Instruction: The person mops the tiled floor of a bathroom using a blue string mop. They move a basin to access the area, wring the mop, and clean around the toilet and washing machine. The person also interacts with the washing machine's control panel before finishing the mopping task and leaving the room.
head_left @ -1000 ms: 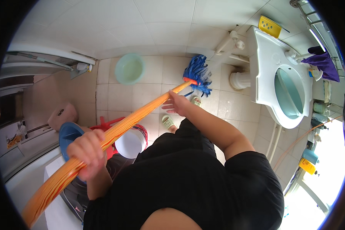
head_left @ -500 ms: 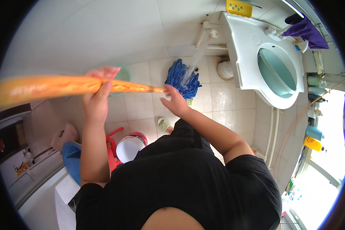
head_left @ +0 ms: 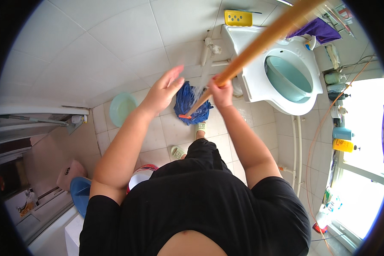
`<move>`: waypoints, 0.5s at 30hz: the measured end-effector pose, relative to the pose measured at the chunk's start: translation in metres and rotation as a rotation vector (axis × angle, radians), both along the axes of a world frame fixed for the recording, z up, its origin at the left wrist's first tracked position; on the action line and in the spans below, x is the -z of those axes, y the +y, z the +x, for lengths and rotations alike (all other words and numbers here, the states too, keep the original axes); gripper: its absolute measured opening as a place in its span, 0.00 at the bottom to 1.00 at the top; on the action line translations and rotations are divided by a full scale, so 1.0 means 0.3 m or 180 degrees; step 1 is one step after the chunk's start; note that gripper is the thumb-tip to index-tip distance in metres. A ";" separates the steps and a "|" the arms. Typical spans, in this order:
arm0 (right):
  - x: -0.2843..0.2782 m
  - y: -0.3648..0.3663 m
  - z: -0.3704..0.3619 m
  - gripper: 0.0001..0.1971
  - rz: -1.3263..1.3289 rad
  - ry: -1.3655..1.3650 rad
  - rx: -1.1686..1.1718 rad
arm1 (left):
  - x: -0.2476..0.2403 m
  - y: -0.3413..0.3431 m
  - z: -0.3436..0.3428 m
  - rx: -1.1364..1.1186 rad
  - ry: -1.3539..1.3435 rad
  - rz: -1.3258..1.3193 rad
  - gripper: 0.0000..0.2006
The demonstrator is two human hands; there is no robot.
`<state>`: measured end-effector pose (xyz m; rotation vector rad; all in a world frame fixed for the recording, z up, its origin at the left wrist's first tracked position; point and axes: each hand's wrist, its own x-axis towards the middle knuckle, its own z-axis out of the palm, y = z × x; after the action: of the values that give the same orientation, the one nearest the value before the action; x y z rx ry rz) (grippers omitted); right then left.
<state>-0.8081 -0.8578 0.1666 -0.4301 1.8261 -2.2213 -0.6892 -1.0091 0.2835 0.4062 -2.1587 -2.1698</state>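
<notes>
Right hand [head_left: 221, 91] squeezes tight around the orange mop handle [head_left: 260, 42] | left hand [head_left: 163, 91] open, holding nothing, just above the blue mop head [head_left: 191, 104] | mop head rests on the floor tiles [head_left: 158, 136] near the toilet [head_left: 281, 77] | water maybe running on it, blurry | rinsing looks underway, not finished

Pale square tiles cover the wall [head_left: 94, 47] up at eleven o'clock and run down into the floor [head_left: 158, 136] at centre. A white washbasin [head_left: 260, 81] sits at one o'clock, a yellow soap holder [head_left: 238, 18] on the wall just above it. Bright daylight floods in through the window [head_left: 362, 141] at three o'clock, bottles lined up along its sill. At eight o'clock, a door frame [head_left: 34, 128] opens onto a darker room.
</notes>
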 end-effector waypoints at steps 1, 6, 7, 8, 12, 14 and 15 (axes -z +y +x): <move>0.008 0.054 -0.026 0.04 0.0043 -0.0081 0.0231 | 0.024 -0.009 0.006 -0.0024 -0.0201 0.0306 0.26; 0.038 0.313 -0.067 0.06 0.0158 -0.0120 0.0840 | 0.237 -0.040 -0.009 0.0012 -0.0795 0.1632 0.25; 0.053 0.350 -0.066 0.06 0.0052 -0.0183 0.0930 | 0.278 -0.036 -0.027 -0.0013 -0.0895 0.1798 0.24; 0.045 0.372 -0.059 0.06 0.0007 -0.0261 0.0987 | 0.314 -0.032 -0.048 -0.0043 -0.0993 0.1956 0.24; 0.067 0.435 -0.082 0.06 0.0016 -0.0235 0.0886 | 0.429 -0.024 -0.164 -0.0224 -0.1348 0.2476 0.22; 0.055 0.405 -0.109 0.07 0.0125 -0.0259 0.0920 | 0.489 -0.031 -0.217 -0.0339 -0.1504 0.2575 0.22; 0.052 0.385 -0.115 0.07 0.0183 -0.0283 0.0938 | 0.514 -0.034 -0.245 -0.0400 -0.1578 0.2515 0.21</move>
<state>-0.8425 -0.7423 0.1510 -0.0513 2.0100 -2.3200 -0.7628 -1.0194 0.1292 1.1759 -1.2330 -2.9925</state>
